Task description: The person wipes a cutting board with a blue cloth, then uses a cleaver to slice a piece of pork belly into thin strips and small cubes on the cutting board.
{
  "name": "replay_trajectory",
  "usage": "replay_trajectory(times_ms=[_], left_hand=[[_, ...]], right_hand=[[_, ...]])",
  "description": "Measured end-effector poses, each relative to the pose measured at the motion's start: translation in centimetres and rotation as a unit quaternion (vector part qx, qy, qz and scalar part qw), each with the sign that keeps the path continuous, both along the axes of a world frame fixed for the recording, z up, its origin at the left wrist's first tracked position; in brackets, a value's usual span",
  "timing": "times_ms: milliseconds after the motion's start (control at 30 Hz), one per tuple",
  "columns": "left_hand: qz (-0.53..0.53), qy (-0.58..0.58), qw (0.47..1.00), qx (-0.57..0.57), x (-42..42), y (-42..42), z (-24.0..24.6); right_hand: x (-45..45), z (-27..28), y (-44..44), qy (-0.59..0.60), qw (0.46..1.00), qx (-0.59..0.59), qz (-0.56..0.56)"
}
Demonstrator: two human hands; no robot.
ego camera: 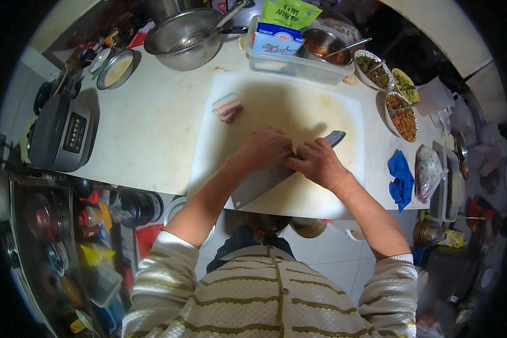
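Note:
A cleaver (pixel 260 186) lies flat and slantwise over the near half of a white cutting board (pixel 211 139). Its handle points to the upper right, and the holed corner of its blade reaches the board's near edge. My right hand (pixel 321 162) is at the handle end, with fingers curled and thumb towards my left hand. Bent over the top of the blade, my left hand (pixel 268 148) meets the right one. Whatever is between the fingers is hidden. A piece of layered raw pork belly (pixel 228 107) rests at the board's upper left, apart from both hands.
Behind the board stand a steel bowl (pixel 186 59) and a clear plastic bin (pixel 300 69) with packets. Bowls of chopped food (pixel 401 116) line the right, near a blue cloth (pixel 400 179) and a plastic bag (pixel 427 175). A grey appliance (pixel 63 133) is far left.

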State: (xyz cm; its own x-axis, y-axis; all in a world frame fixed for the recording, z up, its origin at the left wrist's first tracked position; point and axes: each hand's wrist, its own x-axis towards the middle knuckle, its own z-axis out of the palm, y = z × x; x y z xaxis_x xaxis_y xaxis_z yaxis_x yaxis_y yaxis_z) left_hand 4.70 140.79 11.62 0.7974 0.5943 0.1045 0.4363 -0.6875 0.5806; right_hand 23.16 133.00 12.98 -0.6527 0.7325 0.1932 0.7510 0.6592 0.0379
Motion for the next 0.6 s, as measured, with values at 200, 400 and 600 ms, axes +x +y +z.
replay_trajectory(times_ms=[200,400,600], left_hand=[[0.084,0.011,0.995,-0.051,-2.2,1.5,-3.9],[0.093,0.021,0.994,-0.062,-5.3,2.1,-2.9],[0.186,0.020,0.973,-0.133,-9.3,0.7,-3.2]], right_hand=[[-0.9,1.0,-0.8,0.035,0.999,0.011,0.009],[1.6,0.7,-4.8,0.111,0.987,-0.060,-0.102],[3.7,-0.1,-9.5,0.297,0.895,-0.191,-0.272]])
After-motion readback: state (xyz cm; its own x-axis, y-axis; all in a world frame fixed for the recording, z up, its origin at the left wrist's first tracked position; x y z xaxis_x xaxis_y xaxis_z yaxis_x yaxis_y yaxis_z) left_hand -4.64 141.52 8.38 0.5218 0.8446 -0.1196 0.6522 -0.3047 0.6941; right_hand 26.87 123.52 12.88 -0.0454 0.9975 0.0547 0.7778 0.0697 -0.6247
